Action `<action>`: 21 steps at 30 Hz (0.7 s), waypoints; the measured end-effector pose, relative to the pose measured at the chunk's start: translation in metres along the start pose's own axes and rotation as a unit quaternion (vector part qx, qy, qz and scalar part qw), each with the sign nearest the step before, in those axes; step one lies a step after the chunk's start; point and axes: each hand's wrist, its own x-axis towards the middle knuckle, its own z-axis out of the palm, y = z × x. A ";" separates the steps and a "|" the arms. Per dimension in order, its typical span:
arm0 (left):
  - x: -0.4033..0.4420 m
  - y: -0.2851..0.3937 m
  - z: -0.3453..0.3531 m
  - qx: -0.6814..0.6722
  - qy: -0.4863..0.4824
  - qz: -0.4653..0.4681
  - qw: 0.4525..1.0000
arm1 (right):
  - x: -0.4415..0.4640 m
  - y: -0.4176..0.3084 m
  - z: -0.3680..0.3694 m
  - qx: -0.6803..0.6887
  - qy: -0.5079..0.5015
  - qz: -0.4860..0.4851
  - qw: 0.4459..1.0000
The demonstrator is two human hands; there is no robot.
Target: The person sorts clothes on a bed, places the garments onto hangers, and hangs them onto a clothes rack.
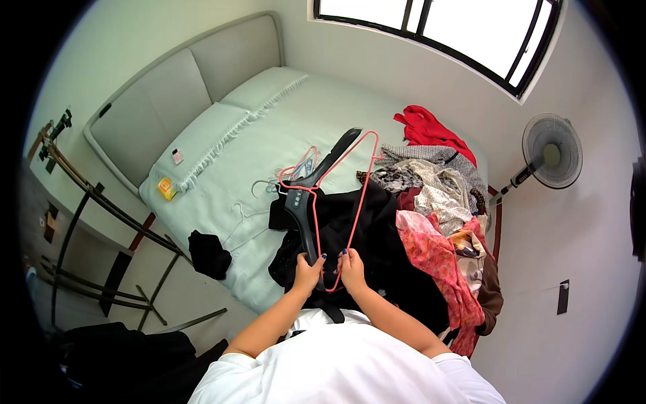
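Observation:
My left hand [308,275] is closed round the lower end of a thick black hanger [301,214], with one side of a thin pink hanger [356,217] against its fingers. My right hand [351,269] grips the pink hanger near its lower end. The two hangers overlap, and their hooks point left. Beneath them a black garment [350,212] lies spread on the bed [262,158]. Several light wire hangers [243,214] rest on the sheet to the left, near a small black cloth [209,255].
Patterned clothes [437,192], a pink floral garment [441,269] and a red garment [434,131] are heaped on the right. A fan [552,151] stands by the wall. A metal rack [101,198] is on the left, with dark clothes [128,353] below it.

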 end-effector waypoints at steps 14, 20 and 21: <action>0.069 -0.008 -0.055 -0.151 0.083 -0.101 0.980 | 0.021 -0.004 -0.029 -0.002 0.038 0.012 0.999; 0.112 0.023 -0.073 -0.142 0.093 -0.037 0.985 | 0.021 -0.008 -0.028 -0.006 0.050 0.018 0.999; 0.110 0.021 -0.071 -0.141 0.091 -0.037 0.985 | 0.020 -0.008 -0.026 -0.002 0.046 0.022 0.999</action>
